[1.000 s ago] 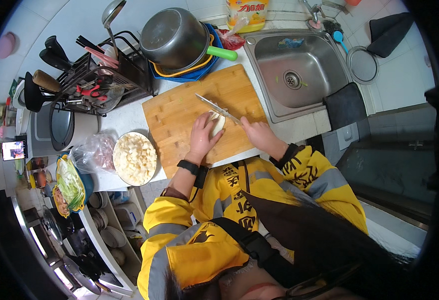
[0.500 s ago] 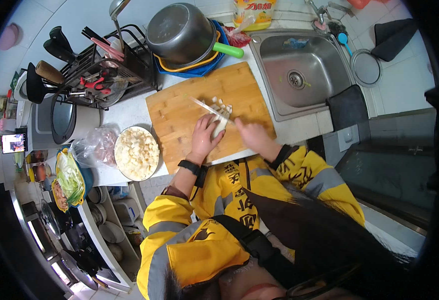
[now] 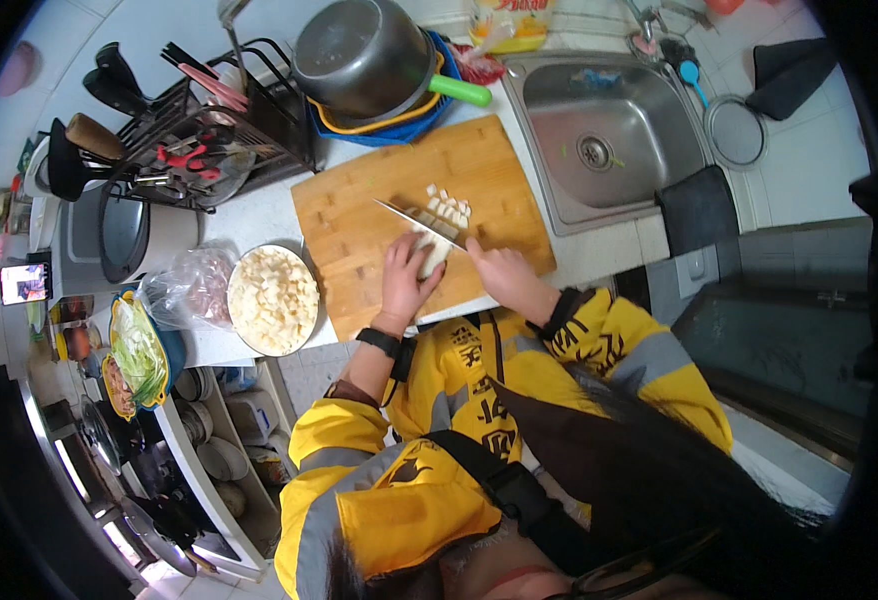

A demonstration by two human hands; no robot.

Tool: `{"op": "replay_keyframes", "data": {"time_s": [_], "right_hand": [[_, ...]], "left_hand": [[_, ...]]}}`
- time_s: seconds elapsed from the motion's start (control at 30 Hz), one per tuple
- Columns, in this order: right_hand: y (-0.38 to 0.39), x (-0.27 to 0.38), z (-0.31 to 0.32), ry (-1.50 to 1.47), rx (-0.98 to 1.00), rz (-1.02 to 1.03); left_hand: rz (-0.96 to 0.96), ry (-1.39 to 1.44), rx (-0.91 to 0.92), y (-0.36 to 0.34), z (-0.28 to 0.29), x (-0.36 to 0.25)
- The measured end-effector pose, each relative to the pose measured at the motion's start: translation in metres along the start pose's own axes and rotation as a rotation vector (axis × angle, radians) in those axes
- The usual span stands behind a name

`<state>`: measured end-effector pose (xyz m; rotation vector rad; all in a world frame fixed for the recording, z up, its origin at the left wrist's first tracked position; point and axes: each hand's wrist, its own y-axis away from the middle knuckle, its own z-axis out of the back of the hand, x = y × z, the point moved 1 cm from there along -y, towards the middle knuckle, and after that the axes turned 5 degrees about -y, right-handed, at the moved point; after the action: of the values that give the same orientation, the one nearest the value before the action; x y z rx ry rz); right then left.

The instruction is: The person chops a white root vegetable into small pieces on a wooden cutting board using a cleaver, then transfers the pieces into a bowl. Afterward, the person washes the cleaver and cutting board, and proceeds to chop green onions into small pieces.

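My left hand point(image 3: 406, 275) presses down on a pale white piece of vegetable point(image 3: 430, 256), its fingers bent over it, on the wooden cutting board point(image 3: 349, 235). With my right hand point(image 3: 507, 278) I grip the kitchen knife's handle, which the fingers mostly hide. The knife point(image 3: 399, 213) slants across the vegetable just beyond my left fingertips, its tip pointing to the far left. Small white cubes point(image 3: 449, 207) lie on the board past the blade. Left of the board, a round dish holds a heap of pale cubes point(image 3: 272, 300).
Beyond the board, an upturned grey pot point(image 3: 349, 60) with a green handle rests on blue and yellow baskets. A steel sink point(image 3: 559, 190) is at the right. A dark rack point(image 3: 277, 130) with utensils, a clear plastic bag point(image 3: 184, 298) and a basin of leafy greens point(image 3: 139, 360) stand left.
The knife has come down and back toward me slightly, and its blade is sharper in view. More cut white cubes show beyond it. My left hand stays on the vegetable.
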<state>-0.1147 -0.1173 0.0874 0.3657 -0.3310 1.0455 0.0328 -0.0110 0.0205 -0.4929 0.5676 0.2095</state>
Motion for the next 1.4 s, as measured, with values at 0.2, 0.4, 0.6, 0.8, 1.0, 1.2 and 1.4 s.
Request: {"op": "replay_keyframes", "data": {"time_s": [0.2,0.4,0.6,0.8,1.0,1.2,1.4], "right_hand": [[0.013,-0.012,0.012,-0.101,0.013,-0.066],[0.021,0.010,0.017,0.028,0.127,-0.067],[0.001,0.006,-0.007,-0.057,0.024,-0.058],[0.019,0.004,0.007,-0.047,0.052,-0.070],[0.018,0.018,0.002,-0.003,0.135,-0.070],[0.002,-0.002,-0.008,-0.189,0.040,-0.159],[0.017,0.009,0.009,-0.115,0.105,-0.080]], "left_hand": [[0.005,0.025,-0.024,0.006,0.008,0.001],[-0.015,-0.033,0.014,0.013,0.011,0.004],[-0.010,-0.031,0.021,0.014,0.013,0.002],[0.017,0.020,-0.033,0.020,0.016,0.003],[0.023,0.017,-0.013,0.025,0.013,0.009],[-0.015,0.015,-0.053,0.023,0.012,0.007],[0.053,0.006,-0.072,0.027,0.015,0.003]]}}
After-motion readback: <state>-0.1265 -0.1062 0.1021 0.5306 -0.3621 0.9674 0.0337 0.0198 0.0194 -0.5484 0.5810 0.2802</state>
